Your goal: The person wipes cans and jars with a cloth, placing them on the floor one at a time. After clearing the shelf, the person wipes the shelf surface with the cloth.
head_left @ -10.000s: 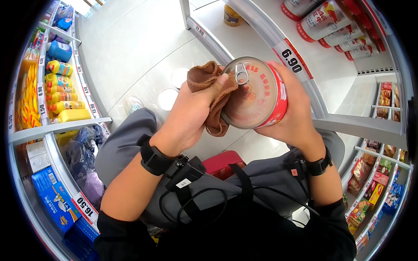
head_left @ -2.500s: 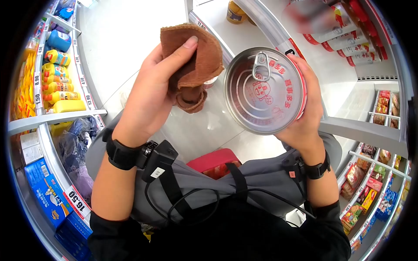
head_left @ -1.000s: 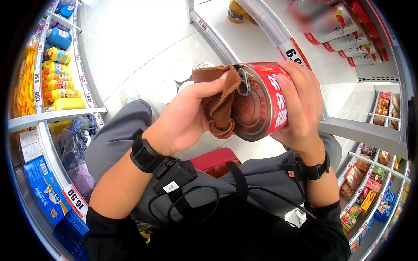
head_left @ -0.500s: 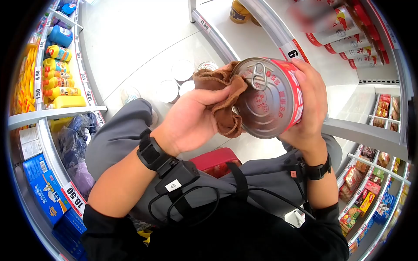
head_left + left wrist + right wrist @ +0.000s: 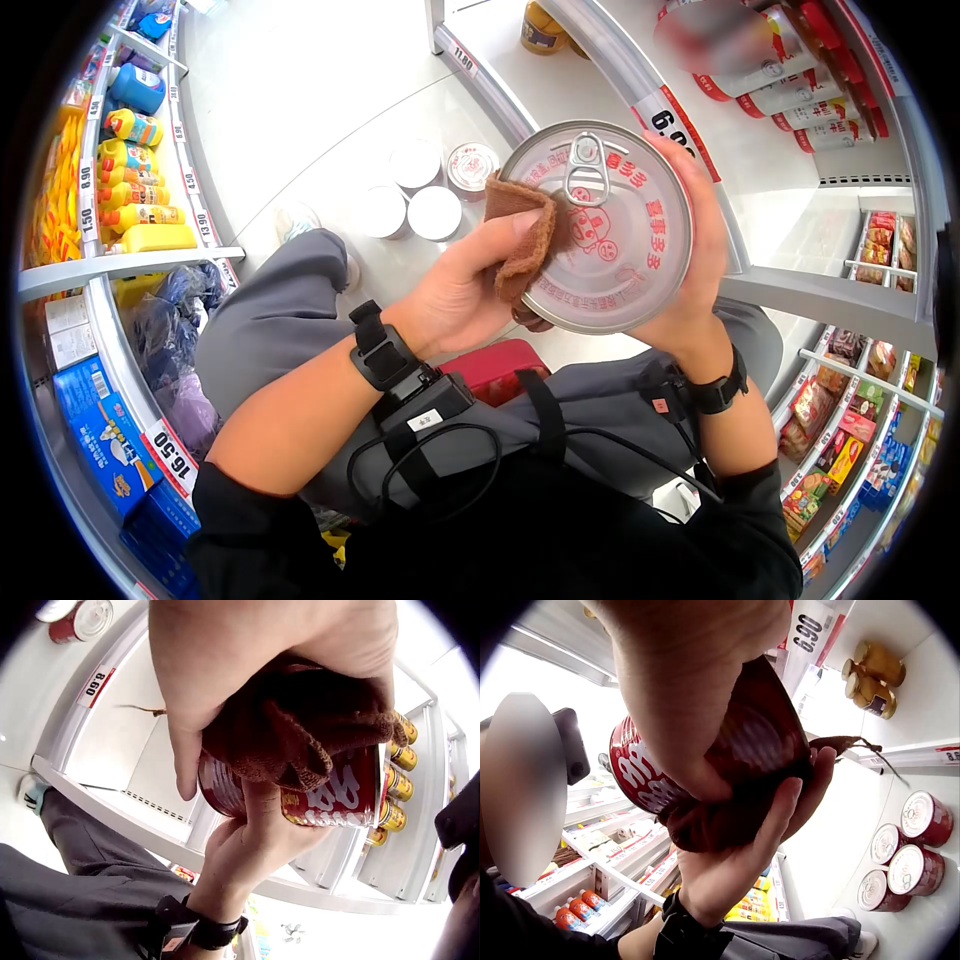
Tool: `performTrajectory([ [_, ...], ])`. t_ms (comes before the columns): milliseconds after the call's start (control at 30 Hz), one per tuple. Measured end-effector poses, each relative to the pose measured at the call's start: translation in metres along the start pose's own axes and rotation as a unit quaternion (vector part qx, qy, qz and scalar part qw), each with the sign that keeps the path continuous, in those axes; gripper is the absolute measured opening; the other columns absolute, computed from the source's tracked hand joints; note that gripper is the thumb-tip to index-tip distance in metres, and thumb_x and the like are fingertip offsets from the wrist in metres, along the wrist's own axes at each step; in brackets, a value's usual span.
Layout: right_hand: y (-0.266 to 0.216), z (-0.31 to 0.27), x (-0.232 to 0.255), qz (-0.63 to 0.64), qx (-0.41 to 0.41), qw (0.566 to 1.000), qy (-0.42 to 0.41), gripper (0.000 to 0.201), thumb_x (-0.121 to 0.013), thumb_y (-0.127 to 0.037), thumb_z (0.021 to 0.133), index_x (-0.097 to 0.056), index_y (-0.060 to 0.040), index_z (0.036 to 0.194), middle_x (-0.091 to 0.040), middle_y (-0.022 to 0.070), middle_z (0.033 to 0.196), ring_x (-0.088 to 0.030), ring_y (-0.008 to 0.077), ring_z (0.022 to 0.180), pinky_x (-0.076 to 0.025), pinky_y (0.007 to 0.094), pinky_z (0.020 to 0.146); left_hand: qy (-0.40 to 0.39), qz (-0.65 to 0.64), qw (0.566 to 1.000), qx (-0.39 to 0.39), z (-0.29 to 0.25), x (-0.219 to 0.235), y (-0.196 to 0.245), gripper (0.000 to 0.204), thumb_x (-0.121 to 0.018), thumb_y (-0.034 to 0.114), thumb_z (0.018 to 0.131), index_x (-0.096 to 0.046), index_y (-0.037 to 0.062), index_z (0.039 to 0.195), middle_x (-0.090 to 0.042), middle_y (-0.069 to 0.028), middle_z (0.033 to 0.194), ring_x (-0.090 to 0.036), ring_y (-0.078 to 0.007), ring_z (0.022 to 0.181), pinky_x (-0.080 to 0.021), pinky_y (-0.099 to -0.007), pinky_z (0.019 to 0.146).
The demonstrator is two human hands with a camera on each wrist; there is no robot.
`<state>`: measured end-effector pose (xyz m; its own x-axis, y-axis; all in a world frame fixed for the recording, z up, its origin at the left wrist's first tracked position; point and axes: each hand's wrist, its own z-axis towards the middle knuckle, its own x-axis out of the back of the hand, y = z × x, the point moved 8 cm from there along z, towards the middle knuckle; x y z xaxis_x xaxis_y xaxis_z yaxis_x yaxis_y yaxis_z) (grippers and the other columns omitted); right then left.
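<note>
A red tin can [image 5: 625, 260] with a silver pull-tab lid faces up in the head view. My right hand [image 5: 695, 285] grips its side from the right. In my left hand [image 5: 460, 295] is a folded brown cloth [image 5: 522, 235], pinched under the thumb and laid against the left rim of the lid. The left wrist view shows the cloth [image 5: 292, 742] bunched around the can's red side [image 5: 349, 787]. From the right wrist, white lettering shows on the can's label [image 5: 641, 769], and the cloth [image 5: 712, 821] covers its lower part.
Several similar cans [image 5: 915, 868] stand on the floor beyond my left hand. A shelf [image 5: 500, 105] with jars [image 5: 543, 30] and drink cans [image 5: 790, 90] is at the right. Left shelves hold yellow bottles [image 5: 140, 215] and blue boxes [image 5: 115, 430]. A red container [image 5: 492, 368] sits below my arms.
Earlier the cloth was away from the can, then came back to its rim. Since half a second ago the can has turned so its lid faces the head camera more fully.
</note>
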<state>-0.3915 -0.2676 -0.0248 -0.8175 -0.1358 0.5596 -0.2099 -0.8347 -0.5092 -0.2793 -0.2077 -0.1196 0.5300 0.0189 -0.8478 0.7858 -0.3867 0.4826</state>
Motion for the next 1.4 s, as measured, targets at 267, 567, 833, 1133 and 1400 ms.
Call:
performTrajectory([
  [267,0.012,-0.013,-0.011,0.062,-0.119,0.99,-0.036,0.104,-0.092,-0.016,0.052,-0.038,-0.0008,0.14,-0.05,0.0214,0.133,-0.051,0.0373,0.122,-0.042,0.0426,0.102,-0.025,-0.082,0.996,-0.019,0.002,0.002,0.005,0.048,-0.055,0.035,0.095,-0.045,0.0078,0.133,-0.059,-0.0064,0.123,-0.06,-0.0144,0.108,-0.05,-0.0306,0.084],
  [567,0.026,-0.012,-0.026,0.238,-0.247,0.928,-0.146,0.105,-0.091,-0.024,0.062,-0.032,-0.0009,0.146,-0.036,0.0187,0.141,-0.044,0.0304,0.128,-0.038,0.0408,0.106,0.003,-0.068,0.998,-0.001,0.005,0.02,0.006,0.046,-0.055,0.037,0.094,-0.048,0.0078,0.129,-0.062,-0.0057,0.116,-0.062,-0.0133,0.1,-0.05,-0.0277,0.077],
  [833,0.038,-0.041,-0.035,0.231,-0.504,0.795,-0.247,0.086,-0.074,-0.035,0.085,-0.028,-0.003,0.149,-0.053,0.0176,0.13,-0.063,0.0243,0.105,-0.057,0.0314,0.074,0.159,0.072,0.985,-0.016,0.006,0.055,0.0,0.048,-0.061,0.031,0.09,-0.047,0.0047,0.129,-0.06,-0.0058,0.112,-0.058,-0.0145,0.1,-0.047,-0.0309,0.084],
  [1133,0.048,-0.069,-0.053,0.366,-0.541,0.754,-0.067,0.085,-0.073,-0.031,0.086,-0.024,-0.0041,0.15,-0.053,0.0171,0.13,-0.064,0.0243,0.106,-0.063,0.0343,0.067,0.184,0.176,0.964,-0.075,0.008,0.042,0.008,0.065,-0.068,0.023,0.086,-0.04,0.0024,0.14,-0.054,-0.0089,0.123,-0.053,-0.0171,0.113,-0.043,-0.0315,0.096],
  [1400,0.056,-0.083,-0.071,0.433,-0.608,0.663,-0.053,0.046,-0.062,-0.018,0.096,-0.041,-0.0063,0.135,-0.057,0.0108,0.125,-0.064,0.022,0.106,-0.061,0.0414,0.083,0.239,0.203,0.948,-0.052,0.01,0.047,0.009,0.047,-0.061,0.035,0.095,-0.051,0.0049,0.13,-0.059,-0.0042,0.116,-0.056,-0.014,0.105,-0.046,-0.0296,0.087],
])
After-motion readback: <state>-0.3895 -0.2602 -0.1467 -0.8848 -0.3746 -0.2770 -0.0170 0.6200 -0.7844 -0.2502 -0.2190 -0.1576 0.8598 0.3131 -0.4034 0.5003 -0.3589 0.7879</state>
